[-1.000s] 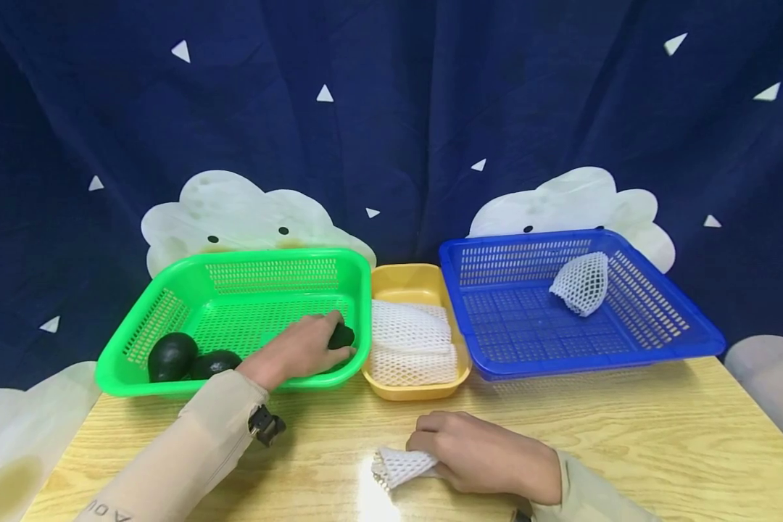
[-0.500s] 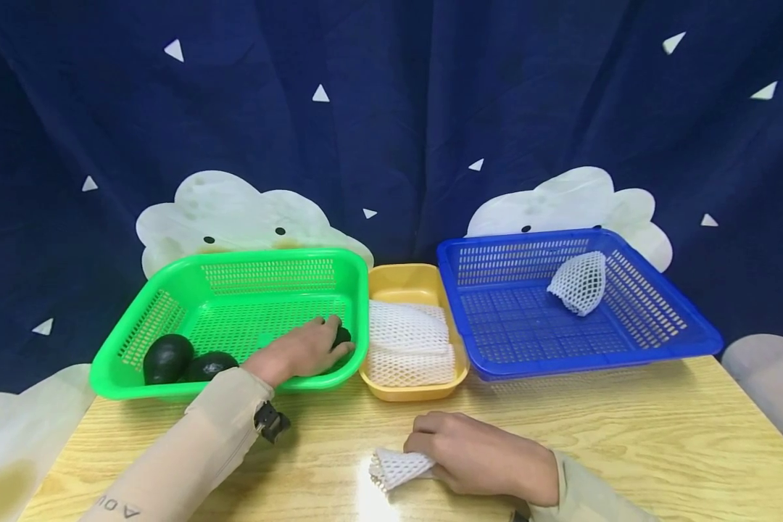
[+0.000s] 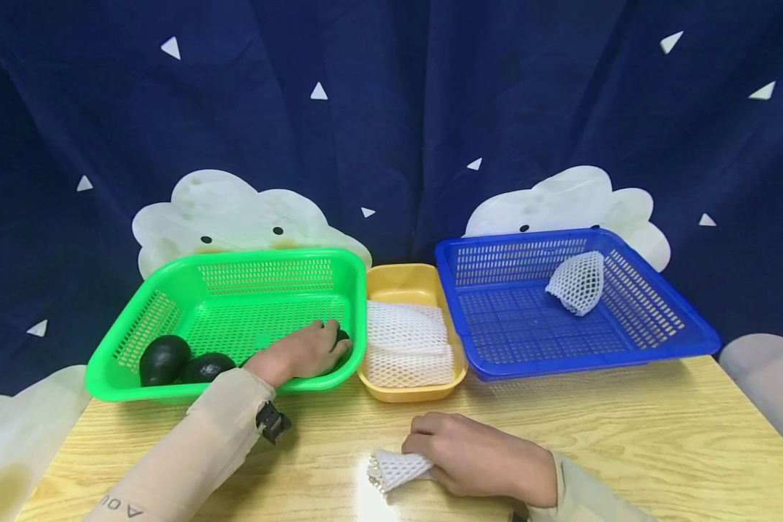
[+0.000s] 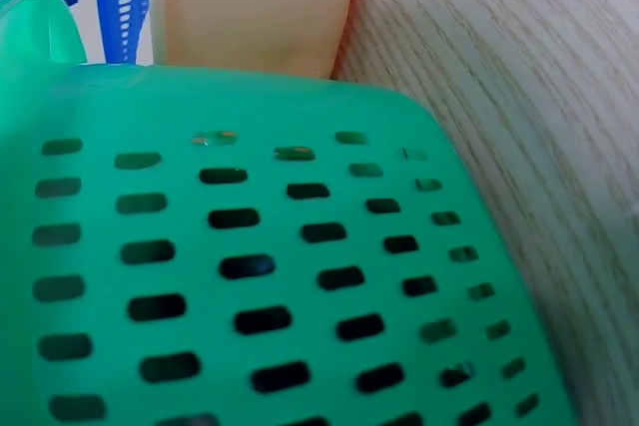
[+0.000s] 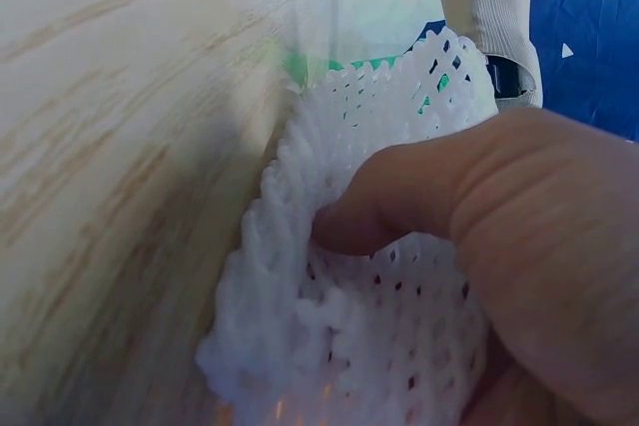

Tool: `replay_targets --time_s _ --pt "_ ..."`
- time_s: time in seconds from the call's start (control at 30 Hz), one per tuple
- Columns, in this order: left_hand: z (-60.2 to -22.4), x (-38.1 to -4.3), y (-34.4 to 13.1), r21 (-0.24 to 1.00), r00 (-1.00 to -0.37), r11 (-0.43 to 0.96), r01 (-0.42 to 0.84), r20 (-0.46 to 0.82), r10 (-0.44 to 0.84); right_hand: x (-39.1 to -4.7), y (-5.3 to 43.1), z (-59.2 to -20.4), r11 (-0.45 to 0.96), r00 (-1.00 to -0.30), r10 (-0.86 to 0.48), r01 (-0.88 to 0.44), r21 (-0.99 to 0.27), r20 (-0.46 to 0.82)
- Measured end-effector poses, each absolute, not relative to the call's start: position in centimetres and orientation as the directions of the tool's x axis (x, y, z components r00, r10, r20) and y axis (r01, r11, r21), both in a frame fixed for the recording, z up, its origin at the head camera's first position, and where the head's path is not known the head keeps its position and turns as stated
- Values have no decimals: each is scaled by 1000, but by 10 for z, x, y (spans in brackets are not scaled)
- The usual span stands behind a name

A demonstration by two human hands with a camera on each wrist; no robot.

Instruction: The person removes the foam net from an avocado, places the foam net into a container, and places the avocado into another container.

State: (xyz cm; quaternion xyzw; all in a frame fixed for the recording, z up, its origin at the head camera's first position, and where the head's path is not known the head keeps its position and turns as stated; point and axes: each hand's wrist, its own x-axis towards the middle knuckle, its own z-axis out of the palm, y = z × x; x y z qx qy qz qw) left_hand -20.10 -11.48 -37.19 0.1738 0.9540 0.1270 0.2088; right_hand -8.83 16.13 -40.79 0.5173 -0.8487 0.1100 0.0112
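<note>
Inside the green basket [image 3: 267,251], near its right end, my left hand [image 3: 303,353] grips a dark avocado [image 3: 343,336], mostly covered by the fingers. Two more dark avocados, one round-looking [image 3: 164,360] and one lower [image 3: 209,367], lie in the basket's left front corner. Over the table's front part, my right hand [image 3: 476,457] pinches a white foam fruit net [image 3: 394,470]. The right wrist view shows the thumb [image 5: 369,212] pressing into that net's mesh. Only the basket's slotted wall [image 4: 300,236] fills the left wrist view, hiding the left hand.
Between the baskets stands a yellow bin [image 3: 407,394] with several white foam nets [image 3: 409,348] stacked flat. The blue basket [image 3: 600,359] at the right contains one netted item [image 3: 577,283]. A wooden table [image 3: 626,420] carries everything, with a dark blue curtain [image 3: 391,130] behind.
The left hand has lowered slightly and covers more of the avocado it grips. The right hand and its foam net stay nearly still; the whole view shifts a little leftward.
</note>
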Motion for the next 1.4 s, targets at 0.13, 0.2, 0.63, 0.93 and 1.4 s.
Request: replay_targets --time_s 0.13,0.2,0.63,0.93,1.4 --pt "-371 -201 -115 311 -853 907 284 -351 387 -88 161 -407 443 -466 -876 -880 -173 127" --pt "-370 -201 -114 308 -855 909 281 -350 383 -88 161 -407 444 -467 -876 -879 -175 122" --pt "-366 -201 -121 307 -873 920 245 -343 347 -87 161 -406 443 -464 -877 -881 -166 122" --pt "-359 -196 -122 339 -885 889 307 -243 398 -87 160 -407 451 -473 -874 -875 -177 113" --pt "-346 -187 -127 311 -902 881 356 -133 412 -88 161 -406 447 -474 -874 -872 -200 109"
